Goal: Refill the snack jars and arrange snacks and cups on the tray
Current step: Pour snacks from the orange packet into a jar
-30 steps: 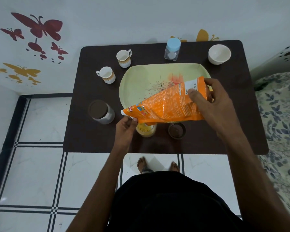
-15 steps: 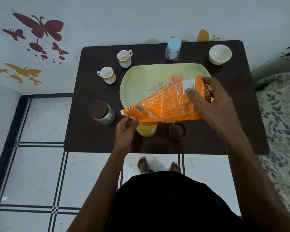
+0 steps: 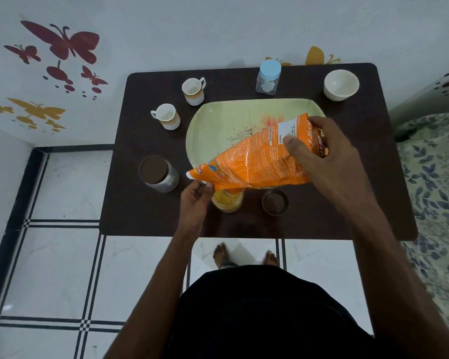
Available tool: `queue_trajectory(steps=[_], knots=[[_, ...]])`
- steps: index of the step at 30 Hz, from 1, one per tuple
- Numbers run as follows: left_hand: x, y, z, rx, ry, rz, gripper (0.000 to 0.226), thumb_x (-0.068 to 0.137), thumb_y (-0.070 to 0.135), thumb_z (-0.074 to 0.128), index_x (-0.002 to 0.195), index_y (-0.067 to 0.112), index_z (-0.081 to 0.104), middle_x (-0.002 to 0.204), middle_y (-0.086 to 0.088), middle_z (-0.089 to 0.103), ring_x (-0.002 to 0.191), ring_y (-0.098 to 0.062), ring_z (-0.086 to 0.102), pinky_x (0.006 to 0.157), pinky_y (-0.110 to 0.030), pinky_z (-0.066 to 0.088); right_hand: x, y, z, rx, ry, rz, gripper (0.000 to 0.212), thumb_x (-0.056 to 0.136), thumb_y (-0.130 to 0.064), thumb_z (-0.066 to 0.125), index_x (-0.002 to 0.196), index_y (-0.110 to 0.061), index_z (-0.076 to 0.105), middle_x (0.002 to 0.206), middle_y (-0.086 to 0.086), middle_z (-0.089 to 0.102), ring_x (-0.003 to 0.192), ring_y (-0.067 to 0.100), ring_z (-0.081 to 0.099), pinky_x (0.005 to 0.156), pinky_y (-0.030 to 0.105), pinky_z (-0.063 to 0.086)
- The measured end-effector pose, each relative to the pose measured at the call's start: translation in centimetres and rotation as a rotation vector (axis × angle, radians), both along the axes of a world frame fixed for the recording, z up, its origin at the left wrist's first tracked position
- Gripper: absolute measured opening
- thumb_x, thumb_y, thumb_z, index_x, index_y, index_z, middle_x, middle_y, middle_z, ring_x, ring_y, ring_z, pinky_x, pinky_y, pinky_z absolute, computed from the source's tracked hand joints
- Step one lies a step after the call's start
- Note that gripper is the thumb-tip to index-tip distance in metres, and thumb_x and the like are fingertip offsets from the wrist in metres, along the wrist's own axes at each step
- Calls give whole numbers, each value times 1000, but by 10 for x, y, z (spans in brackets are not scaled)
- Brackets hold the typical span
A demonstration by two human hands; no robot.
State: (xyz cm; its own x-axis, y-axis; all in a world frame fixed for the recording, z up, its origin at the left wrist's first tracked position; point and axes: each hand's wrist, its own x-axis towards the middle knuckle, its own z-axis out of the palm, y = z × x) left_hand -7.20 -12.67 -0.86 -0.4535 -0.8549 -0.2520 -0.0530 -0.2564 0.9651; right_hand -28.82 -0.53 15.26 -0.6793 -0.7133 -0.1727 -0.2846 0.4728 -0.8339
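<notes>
two hands (image 3: pixel 322 151) tilt one orange packet (image 3: pixel 254 161) over one open jar (image 3: pixel 227 202).

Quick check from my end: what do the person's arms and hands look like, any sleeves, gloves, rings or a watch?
Both forearms are bare up to the bottom edge of the frame, with no sleeves showing. The left hand and right hand wear no gloves, and no rings, watch or bracelet are visible on either. The only clothing in view is a black garment over the torso below the arms.
</notes>
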Motion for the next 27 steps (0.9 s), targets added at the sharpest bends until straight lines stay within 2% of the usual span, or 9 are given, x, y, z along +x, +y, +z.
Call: queue_trajectory(steps=[4, 10, 14, 17, 19, 25, 27], knots=[[0, 0, 1, 8, -3, 6, 30, 101, 11, 51, 126, -4, 59, 122, -17, 68, 114, -26, 66, 95, -32, 54, 2, 0, 4, 8, 14, 1, 60, 91, -53, 58, 143, -32, 39, 141, -6, 49, 112, 8, 50, 78, 22, 49], [0, 1, 1, 12, 0, 7, 29, 102, 12, 51, 125, -3, 60, 121, -16, 69, 114, -25, 66, 94, -31, 54, 6, 0, 8, 8, 14, 9, 59, 90, -53, 58, 143, -34, 39, 141, -7, 48, 111, 7, 49, 75, 16, 46], [0, 1, 2, 13, 5, 10, 28, 102, 11, 51, 124, -2, 61, 120, -16, 69, 112, -24, 67, 94, -31, 53, 8, 1, 11, 1, 10, 16, 60, 90, -53, 59, 143, -34, 38, 140, -7, 48, 114, 10, 52, 81, 23, 50], [0, 2, 3, 9, 0, 9, 25, 102, 11, 51, 121, 1, 62, 116, -9, 72, 112, -23, 67, 93, -30, 54, 10, 0, 13, 0, 7, 20, 59, 90, -54, 59, 142, -35, 38, 137, -9, 48, 112, 9, 51, 76, 18, 49], [0, 2, 4, 10, 5, 6, 23, 102, 10, 51, 120, 4, 63, 115, -6, 73, 112, -22, 67, 92, -29, 54, 10, 0, 13, 6, 9, 21, 60, 90, -54, 59, 142, -35, 38, 137, -10, 47, 113, 9, 51, 78, 20, 50], [1, 1, 0, 9, 1, 8, 27, 102, 10, 51, 124, -2, 60, 121, -15, 69, 115, -28, 65, 98, -35, 53, 13, 0, 16, 10, 12, 37, 61, 89, -55, 59, 143, -37, 36, 127, -17, 42, 111, 6, 48, 74, 15, 46], [1, 1, 0, 9, -1, 6, 28, 102, 10, 50, 125, -4, 59, 121, -16, 69, 115, -28, 65, 98, -35, 53, 13, 0, 16, 12, 17, 40, 62, 89, -55, 59, 144, -37, 36, 133, -14, 44, 112, 7, 47, 77, 19, 48]])
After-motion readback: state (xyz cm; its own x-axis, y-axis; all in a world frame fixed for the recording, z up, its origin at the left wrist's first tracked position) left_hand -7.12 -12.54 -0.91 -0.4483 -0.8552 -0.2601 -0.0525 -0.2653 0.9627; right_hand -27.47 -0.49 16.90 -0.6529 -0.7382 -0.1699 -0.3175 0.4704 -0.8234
